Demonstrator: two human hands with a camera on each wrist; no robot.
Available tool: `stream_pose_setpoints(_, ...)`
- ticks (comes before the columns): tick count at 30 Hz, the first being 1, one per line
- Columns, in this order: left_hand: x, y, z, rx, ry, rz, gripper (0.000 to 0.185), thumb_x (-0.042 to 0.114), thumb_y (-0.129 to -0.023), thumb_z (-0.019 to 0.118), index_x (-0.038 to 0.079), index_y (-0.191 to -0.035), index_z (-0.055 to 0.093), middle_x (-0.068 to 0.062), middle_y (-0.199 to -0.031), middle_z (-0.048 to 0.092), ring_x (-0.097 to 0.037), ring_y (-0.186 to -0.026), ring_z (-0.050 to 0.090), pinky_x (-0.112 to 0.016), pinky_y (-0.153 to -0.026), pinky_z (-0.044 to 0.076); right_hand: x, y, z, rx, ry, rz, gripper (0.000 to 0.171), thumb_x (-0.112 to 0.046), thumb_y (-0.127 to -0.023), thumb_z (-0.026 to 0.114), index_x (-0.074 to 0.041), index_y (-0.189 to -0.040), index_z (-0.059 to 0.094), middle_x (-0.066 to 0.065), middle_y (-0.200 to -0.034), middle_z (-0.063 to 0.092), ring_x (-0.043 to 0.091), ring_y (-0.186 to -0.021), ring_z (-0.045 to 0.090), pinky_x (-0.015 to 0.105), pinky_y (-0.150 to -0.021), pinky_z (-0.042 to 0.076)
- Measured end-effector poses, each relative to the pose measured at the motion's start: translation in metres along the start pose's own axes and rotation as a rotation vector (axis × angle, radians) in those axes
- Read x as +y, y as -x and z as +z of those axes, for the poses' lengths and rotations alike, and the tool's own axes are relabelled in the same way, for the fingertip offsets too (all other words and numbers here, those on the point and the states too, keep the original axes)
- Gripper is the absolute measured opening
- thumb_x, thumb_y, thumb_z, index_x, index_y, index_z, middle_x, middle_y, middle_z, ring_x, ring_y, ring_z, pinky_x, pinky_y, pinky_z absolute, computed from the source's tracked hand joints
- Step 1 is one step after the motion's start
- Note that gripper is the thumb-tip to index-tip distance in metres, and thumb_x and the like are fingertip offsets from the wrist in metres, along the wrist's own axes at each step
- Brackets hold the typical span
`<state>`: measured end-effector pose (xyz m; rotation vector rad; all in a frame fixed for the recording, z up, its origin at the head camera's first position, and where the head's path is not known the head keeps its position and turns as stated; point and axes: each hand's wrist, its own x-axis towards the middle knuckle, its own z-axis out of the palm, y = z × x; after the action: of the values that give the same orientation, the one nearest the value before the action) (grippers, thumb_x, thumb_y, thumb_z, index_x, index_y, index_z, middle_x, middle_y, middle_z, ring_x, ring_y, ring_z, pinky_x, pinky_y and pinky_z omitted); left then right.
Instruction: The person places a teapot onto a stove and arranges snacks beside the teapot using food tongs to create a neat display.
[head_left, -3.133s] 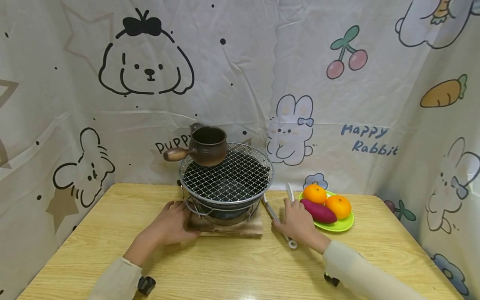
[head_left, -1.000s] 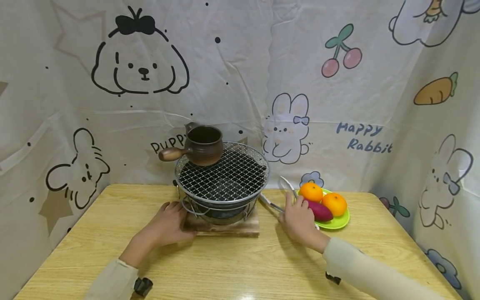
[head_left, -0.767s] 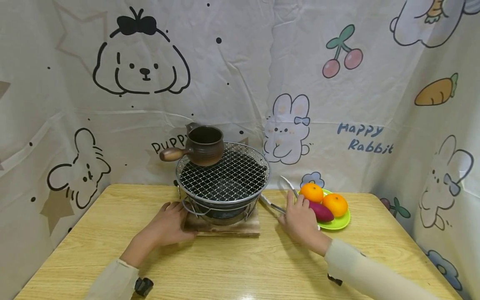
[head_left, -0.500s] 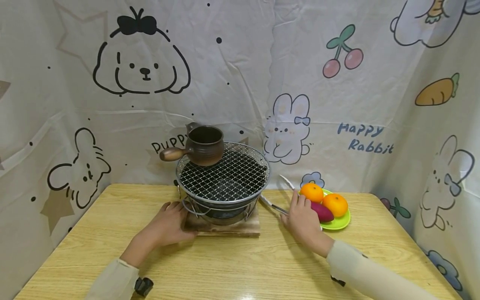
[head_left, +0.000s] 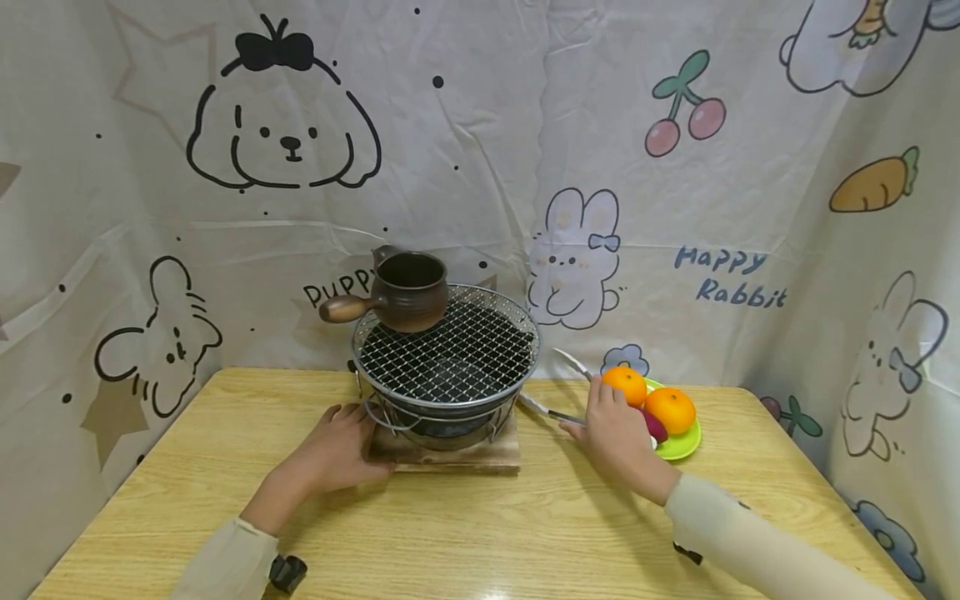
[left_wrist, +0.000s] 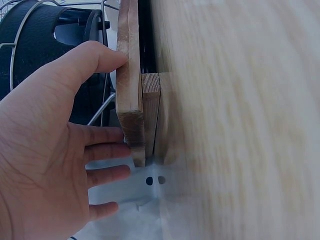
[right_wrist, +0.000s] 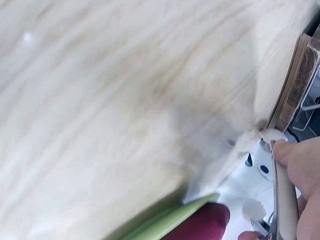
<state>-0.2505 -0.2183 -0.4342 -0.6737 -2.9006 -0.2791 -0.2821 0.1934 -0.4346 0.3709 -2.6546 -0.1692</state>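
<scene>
My right hand (head_left: pixel 618 429) grips a pair of metal tongs (head_left: pixel 567 417) with pale tips, thumb on one arm and fingers on the other. The tongs' arms are spread, tips pointing at the grill; in the right wrist view, the thumb presses along a tong arm (right_wrist: pixel 285 200). At the front left corner of a wooden board (head_left: pixel 450 461), my left hand (head_left: pixel 337 447) holds on, thumb at the front edge and fingers along the side, as the left wrist view shows. On the board stands a round grill (head_left: pixel 480 367) with a wire mesh top. A brown clay pot (head_left: pixel 411 302) sits on the mesh.
Right of the tongs is a green plate (head_left: pixel 686 447) bearing two oranges (head_left: pixel 670 411) and a purple sweet potato (head_left: pixel 655 427), partly behind my right hand. Printed cloth (head_left: pixel 480 125) hangs close behind the table (head_left: pixel 465 533).
My right hand has moved right and taken the tongs along, their handle end swinging towards the plate and their arms spreading apart. My left hand keeps its place at the board.
</scene>
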Motion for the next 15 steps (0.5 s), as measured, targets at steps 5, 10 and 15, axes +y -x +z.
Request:
stream_pose_setpoints(5,-0.001,0.0,0.002,-0.01,-0.008,-0.01,0.092,0.058,-0.08,0.071,-0.002,-0.147,0.049,-0.021,-0.143,0.057,-0.043,-0.132,0.052,-0.067,-0.11,0.038,0.011,-0.003,-0.005,-0.011,0.048,-0.065,0.09,-0.055,-0.09,0.072,0.014,-0.142,0.048,0.03,-0.122,0.062,0.038,-0.101,0.063,0.044,-0.064,0.058)
stream_pose_setpoints(10,-0.002,-0.001,0.003,-0.019,-0.011,-0.016,0.093,0.058,-0.08,0.07,-0.002,-0.148,0.048,-0.021,-0.145,0.056,-0.043,-0.133,0.051,-0.067,-0.111,0.037,0.021,-0.008,-0.009,0.016,0.088,-0.092,0.091,-0.052,-0.085,0.077,0.012,-0.142,0.047,0.026,-0.119,0.061,0.038,-0.104,0.062,0.049,-0.076,0.056)
stream_pose_setpoints(15,-0.001,-0.002,0.002,-0.019,-0.007,-0.015,0.093,0.057,-0.08,0.071,-0.003,-0.148,0.048,-0.022,-0.145,0.056,-0.044,-0.133,0.051,-0.067,-0.11,0.037,0.029,-0.013,-0.013,0.039,0.121,-0.111,0.094,-0.049,-0.082,0.081,0.012,-0.144,0.045,0.026,-0.117,0.058,0.039,-0.106,0.06,0.049,-0.075,0.056)
